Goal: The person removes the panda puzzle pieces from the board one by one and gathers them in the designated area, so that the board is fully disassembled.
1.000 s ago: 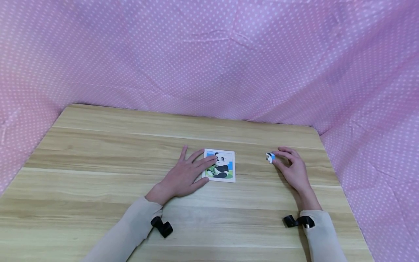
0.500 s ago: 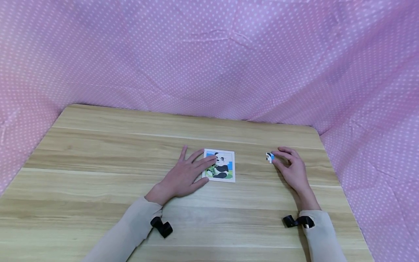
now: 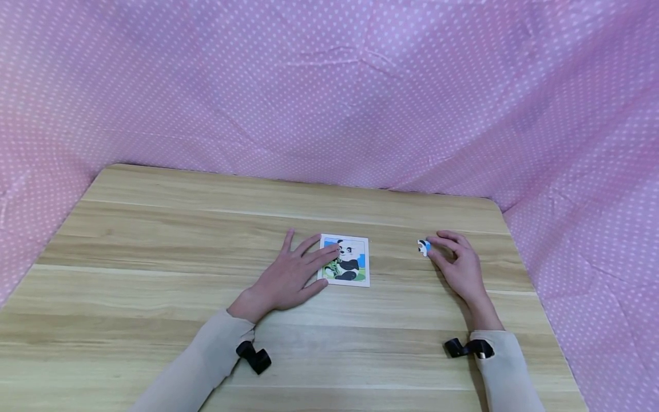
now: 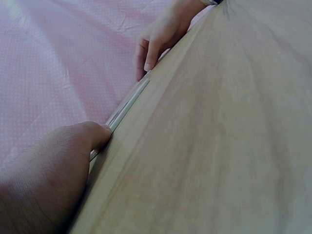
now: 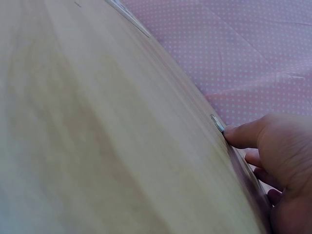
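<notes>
A square panda jigsaw puzzle (image 3: 350,269) with a pale border lies flat near the middle of the table. Spread over its left side, my left hand (image 3: 288,277) rests with straight fingers and hides part of the picture. The upper right of the picture looks pale. Well to the right, my right hand (image 3: 460,266) pinches a small puzzle piece (image 3: 423,247), coloured white, black and blue, between thumb and fingers at the tabletop. In the right wrist view the puzzle piece (image 5: 217,123) shows as a thin edge at the thumb tip.
Pale wood grain covers the table (image 3: 329,355), whose far edge runs behind both hands. Beyond it hangs a pink cloth (image 3: 329,103) with white dots. A black strap with a small device sits on each sleeve.
</notes>
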Available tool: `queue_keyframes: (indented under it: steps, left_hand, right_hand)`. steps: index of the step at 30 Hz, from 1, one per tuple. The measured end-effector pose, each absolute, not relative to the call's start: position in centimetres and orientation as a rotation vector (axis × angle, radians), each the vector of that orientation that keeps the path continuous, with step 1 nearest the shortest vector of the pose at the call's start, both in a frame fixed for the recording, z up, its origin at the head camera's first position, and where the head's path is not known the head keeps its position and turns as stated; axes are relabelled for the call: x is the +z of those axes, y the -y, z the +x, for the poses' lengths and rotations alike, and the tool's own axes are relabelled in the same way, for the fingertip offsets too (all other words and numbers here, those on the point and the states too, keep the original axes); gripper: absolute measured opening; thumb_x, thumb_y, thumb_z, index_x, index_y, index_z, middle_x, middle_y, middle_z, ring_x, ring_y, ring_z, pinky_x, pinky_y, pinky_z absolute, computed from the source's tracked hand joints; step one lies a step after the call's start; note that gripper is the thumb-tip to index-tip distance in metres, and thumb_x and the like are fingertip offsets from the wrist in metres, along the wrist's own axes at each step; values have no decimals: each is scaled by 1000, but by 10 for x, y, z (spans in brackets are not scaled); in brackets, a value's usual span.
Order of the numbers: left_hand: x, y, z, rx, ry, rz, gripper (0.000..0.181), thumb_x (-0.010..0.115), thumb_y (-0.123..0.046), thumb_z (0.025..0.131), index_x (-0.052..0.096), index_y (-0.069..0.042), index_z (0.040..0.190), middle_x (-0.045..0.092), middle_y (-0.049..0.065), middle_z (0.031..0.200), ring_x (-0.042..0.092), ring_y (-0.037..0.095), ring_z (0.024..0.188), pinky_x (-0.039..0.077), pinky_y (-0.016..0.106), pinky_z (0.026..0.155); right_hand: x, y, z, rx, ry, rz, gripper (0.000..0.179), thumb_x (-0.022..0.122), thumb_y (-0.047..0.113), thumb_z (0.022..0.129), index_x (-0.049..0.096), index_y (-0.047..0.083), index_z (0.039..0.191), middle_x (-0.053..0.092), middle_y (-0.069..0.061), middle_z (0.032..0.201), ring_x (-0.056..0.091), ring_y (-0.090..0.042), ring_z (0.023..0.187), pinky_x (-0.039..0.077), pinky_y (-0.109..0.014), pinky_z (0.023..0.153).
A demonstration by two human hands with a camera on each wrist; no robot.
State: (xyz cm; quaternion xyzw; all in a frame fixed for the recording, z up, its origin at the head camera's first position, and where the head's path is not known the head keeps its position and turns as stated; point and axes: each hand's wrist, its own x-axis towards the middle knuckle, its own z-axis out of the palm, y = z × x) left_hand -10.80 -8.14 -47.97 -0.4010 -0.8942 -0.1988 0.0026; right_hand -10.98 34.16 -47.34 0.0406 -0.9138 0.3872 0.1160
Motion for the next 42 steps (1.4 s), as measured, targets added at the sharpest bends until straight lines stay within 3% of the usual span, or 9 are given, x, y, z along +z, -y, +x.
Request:
queue_keyframes:
  steps: [14,23,30,33,38,42]
  left_hand:
    - [-481,82,-107,-631,2832,-1245,64,49,-48,115,40,-25,174,36,-10,180,21,31,171,-11,72,131]
    - [-479,81,-107,-580,2822,-1264,60,48,-49,115,44,-30,172,35,-7,180,22,33,170,-7,76,130]
    - [-478,82,-106,-572,2801,-1269,59,50,-48,115,46,-30,171,37,-6,180,25,36,169,-3,79,129]
    - [-478,81,-106,-557,2788,-1270,59,51,-47,115,47,-29,171,38,-5,179,26,37,168,0,81,128]
    - [-478,81,-106,-560,2783,-1272,59,51,-47,115,47,-29,171,39,-5,179,27,37,168,1,82,128]
    - [-479,80,-106,-558,2796,-1264,59,50,-48,115,47,-29,171,38,-6,179,26,36,168,-1,81,128]
  right_hand:
    - [-469,-340,-106,1202,2697,70,32,79,9,104,77,1,135,62,-21,151,52,-43,146,31,-7,108]
    - [-470,-341,-108,1237,2652,69,37,78,7,104,74,3,140,62,-20,149,52,-40,145,31,-7,113]
    - [-469,-337,-109,1218,2619,23,39,78,5,104,72,1,142,56,-24,152,48,-43,147,33,-38,128]
    - [-468,-332,-110,1216,2540,37,38,79,-2,100,74,-2,137,59,-24,149,51,-35,144,33,-33,125]
    - [-465,-317,-110,1238,2412,141,37,80,-12,94,77,-4,130,67,-23,140,53,-6,133,34,-19,119]
    - [-461,-302,-107,1262,2362,228,35,81,-11,94,80,-1,127,70,-21,137,55,-2,130,36,-18,116]
